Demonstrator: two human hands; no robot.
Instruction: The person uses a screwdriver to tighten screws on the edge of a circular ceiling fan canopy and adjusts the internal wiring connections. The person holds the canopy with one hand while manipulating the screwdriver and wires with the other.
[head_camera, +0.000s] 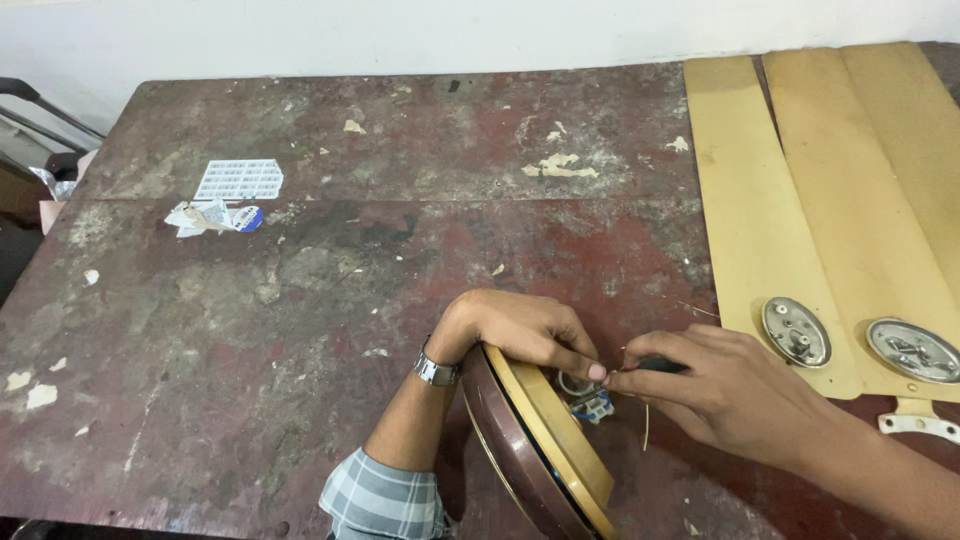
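Note:
A round fan motor housing (530, 440), maroon with a tan-gold face, stands tilted on edge near the table's front. My left hand (520, 328) curls over its top rim and holds it, a metal watch on the wrist. My right hand (715, 385) pinches a small dark-handled tool (662, 365) right next to my left fingertips. Thin wires and a small blue-and-white part (592, 404) sit just below the fingertips, by the housing's face.
Three tan fan blades (800, 200) with round metal brackets (796, 332) lie at the right on the worn red-brown table (300, 330). A white bracket (915, 422) lies below them. Paper labels (225, 200) are stuck at the left. A white wall runs behind.

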